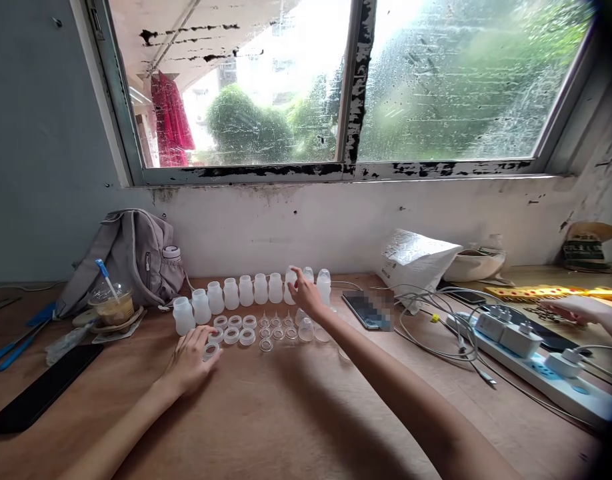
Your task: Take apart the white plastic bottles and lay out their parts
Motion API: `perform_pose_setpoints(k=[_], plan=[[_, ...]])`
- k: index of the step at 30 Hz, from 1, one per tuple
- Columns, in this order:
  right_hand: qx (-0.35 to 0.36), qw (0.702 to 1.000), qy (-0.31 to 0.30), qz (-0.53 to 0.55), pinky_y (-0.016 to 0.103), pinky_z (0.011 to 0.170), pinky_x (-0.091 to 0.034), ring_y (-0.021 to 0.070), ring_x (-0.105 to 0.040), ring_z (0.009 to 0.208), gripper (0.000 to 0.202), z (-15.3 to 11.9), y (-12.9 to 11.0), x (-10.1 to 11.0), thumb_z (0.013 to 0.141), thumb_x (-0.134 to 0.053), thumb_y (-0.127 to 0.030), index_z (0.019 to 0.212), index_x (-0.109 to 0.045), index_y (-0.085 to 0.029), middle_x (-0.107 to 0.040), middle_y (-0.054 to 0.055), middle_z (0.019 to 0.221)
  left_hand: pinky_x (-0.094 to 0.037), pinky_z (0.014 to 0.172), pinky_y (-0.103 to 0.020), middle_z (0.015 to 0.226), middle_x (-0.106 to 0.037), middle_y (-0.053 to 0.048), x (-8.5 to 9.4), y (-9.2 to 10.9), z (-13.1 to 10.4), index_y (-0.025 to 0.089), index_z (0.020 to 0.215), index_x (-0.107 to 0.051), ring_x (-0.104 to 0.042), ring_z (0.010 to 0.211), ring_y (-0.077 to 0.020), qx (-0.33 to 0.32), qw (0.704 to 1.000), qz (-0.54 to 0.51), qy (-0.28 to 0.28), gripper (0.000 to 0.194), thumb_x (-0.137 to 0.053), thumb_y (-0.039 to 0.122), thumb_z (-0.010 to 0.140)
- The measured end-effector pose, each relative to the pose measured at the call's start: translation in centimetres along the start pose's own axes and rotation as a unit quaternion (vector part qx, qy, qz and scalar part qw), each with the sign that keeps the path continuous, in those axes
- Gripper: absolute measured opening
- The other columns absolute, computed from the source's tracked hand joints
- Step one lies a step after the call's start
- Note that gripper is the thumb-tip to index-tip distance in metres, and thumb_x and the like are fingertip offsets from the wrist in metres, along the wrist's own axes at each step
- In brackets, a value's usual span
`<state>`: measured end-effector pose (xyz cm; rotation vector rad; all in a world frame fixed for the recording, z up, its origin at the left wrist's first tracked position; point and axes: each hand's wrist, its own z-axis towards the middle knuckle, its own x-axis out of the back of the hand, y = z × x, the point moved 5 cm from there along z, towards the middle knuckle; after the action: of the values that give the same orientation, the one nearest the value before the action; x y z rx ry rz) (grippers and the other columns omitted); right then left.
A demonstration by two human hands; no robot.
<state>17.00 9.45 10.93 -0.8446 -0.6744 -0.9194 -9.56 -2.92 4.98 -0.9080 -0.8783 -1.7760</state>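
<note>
Bottles point(231, 295) stand in a row along the back of a wooden table point(266, 420) in the head view, with white rings point(247, 337), clear teats point(266, 345) and clear caps point(306, 331) set out before them. The left hand point(193, 353) rests at the leftmost rings, thumb and fingers curved around one; whether they grip it cannot be told. The right hand point(305, 293) reaches to a bottle near the row's right end, index finger extended, its hold likewise unclear.

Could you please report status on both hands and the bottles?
Left hand at rings. Right hand at bottles, upright in a row. Right forearm partly hiding clear caps.
</note>
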Motion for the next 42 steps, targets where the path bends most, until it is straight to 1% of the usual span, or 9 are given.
perform_pose_setpoints(k=[4, 8, 13, 20, 26, 29, 31, 37, 42], plan=[[-0.051, 0.998, -0.044, -0.019, 0.024, 0.066, -0.034, 0.0178, -0.057, 0.082, 0.051, 2.4, 1.6, -0.4, 0.084, -0.039, -0.023, 0.132, -0.02, -0.018, -0.06, 0.009, 0.091, -0.037, 0.079, -0.033, 0.103, -0.054, -0.003, 0.5, 2.1, 1.1, 0.023, 0.099, -0.047, -0.049, 0.095, -0.0208, -0.039, 0.999, -0.01, 0.014, 0.026, -0.047, 0.033, 0.076], [-0.059, 0.997, -0.055, -0.019, 0.027, 0.066, -0.035, 0.0196, -0.057, 0.081, 0.048, 2.4, 2.1, -1.4, 0.084, -0.04, -0.025, 0.13, -0.026, -0.019, -0.058, 0.011, 0.092, -0.038, 0.08, -0.032, 0.102, -0.053, -0.002, 1.0, 4.6, 3.4, 0.024, 0.099, -0.047, -0.048, 0.094, -0.02, -0.069, 0.997, -0.028, 0.005, 0.022, -0.045, 0.03, 0.078], [-0.042, 0.998, 0.048, 0.0, 0.029, 0.06, -0.038, 0.0218, -0.055, 0.081, 0.036, 0.7, 1.9, -1.3, 0.084, -0.039, -0.031, 0.119, -0.037, -0.021, -0.047, 0.013, 0.111, -0.037, 0.084, -0.034, 0.102, -0.051, -0.003, 2.4, 8.2, 7.5, 0.023, 0.095, -0.05, -0.045, 0.096, -0.0204, -0.09, 0.994, -0.055, 0.027, 0.018, -0.046, 0.029, 0.078], [-0.026, 0.988, 0.114, 0.104, 0.03, 0.062, -0.04, 0.0197, -0.054, 0.073, 0.031, -0.9, 1.9, -1.1, 0.083, -0.038, -0.029, 0.111, -0.041, -0.015, -0.051, 0.011, 0.105, -0.036, 0.085, -0.034, 0.106, -0.05, -0.003, 3.6, 11.5, 11.6, 0.023, 0.101, -0.047, -0.043, 0.1, -0.021, -0.077, 0.986, -0.11, 0.101, 0.025, -0.049, 0.028, 0.077], [0.01, 0.971, 0.171, 0.169, 0.029, 0.065, -0.04, 0.0125, -0.049, 0.058, 0.038, -1.8, -0.3, 2.7, 0.083, -0.039, -0.034, 0.116, -0.041, -0.015, -0.051, 0.011, 0.101, -0.034, 0.087, -0.035, 0.112, -0.049, -0.006, 2.1, 12.2, 11.4, 0.022, 0.115, -0.036, -0.043, 0.104, -0.0224, -0.06, 0.984, -0.129, 0.103, 0.05, -0.055, 0.04, 0.072], [0.02, 0.963, 0.173, 0.205, 0.026, 0.064, -0.04, 0.0117, -0.049, 0.057, 0.035, -2.2, -2.4, 5.1, 0.084, -0.037, -0.038, 0.107, -0.05, -0.016, -0.054, 0.008, 0.093, -0.033, 0.086, -0.038, 0.112, -0.05, -0.007, 1.7, 12.6, 10.9, 0.023, 0.116, -0.034, -0.046, 0.103, -0.0245, -0.048, 0.987, -0.12, 0.093, 0.057, -0.055, 0.05, 0.07], [0.024, 0.96, 0.152, 0.233, 0.025, 0.061, -0.04, 0.0114, -0.05, 0.058, 0.03, -2.5, -3.7, 6.0, 0.083, -0.038, -0.039, 0.098, -0.053, -0.017, -0.056, 0.006, 0.09, -0.036, 0.082, -0.036, 0.11, -0.052, -0.007, 1.7, 12.7, 10.6, 0.023, 0.113, -0.035, -0.049, 0.1, -0.0239, -0.043, 0.987, -0.125, 0.094, 0.053, -0.052, 0.051, 0.072], [0.037, 0.973, 0.089, 0.208, 0.023, 0.057, -0.037, 0.0152, -0.054, 0.067, 0.026, -2.9, -5.3, 5.2, 0.083, -0.036, -0.035, 0.078, -0.056, -0.019, -0.061, 0.004, 0.077, -0.041, 0.073, -0.032, 0.096, -0.058, -0.007, 1.3, 12.7, 10.2, 0.02, 0.105, -0.041, -0.056, 0.087, -0.0229, -0.05, 0.989, -0.111, 0.077, 0.041, -0.049, 0.046, 0.075], [-0.004, 0.993, 0.061, 0.1, 0.023, 0.048, -0.027, 0.0134, -0.045, 0.049, 0.043, -2.6, -3.9, 3.6, 0.083, -0.031, -0.041, 0.054, -0.052, -0.018, -0.052, 0.001, 0.051, -0.04, 0.059, -0.027, 0.089, -0.06, -0.006, 0.7, 12.9, 9.8, 0.02, 0.098, -0.048, -0.059, 0.077, -0.0219, -0.023, 0.993, -0.113, 0.017, 0.045, -0.049, 0.056, 0.071]])
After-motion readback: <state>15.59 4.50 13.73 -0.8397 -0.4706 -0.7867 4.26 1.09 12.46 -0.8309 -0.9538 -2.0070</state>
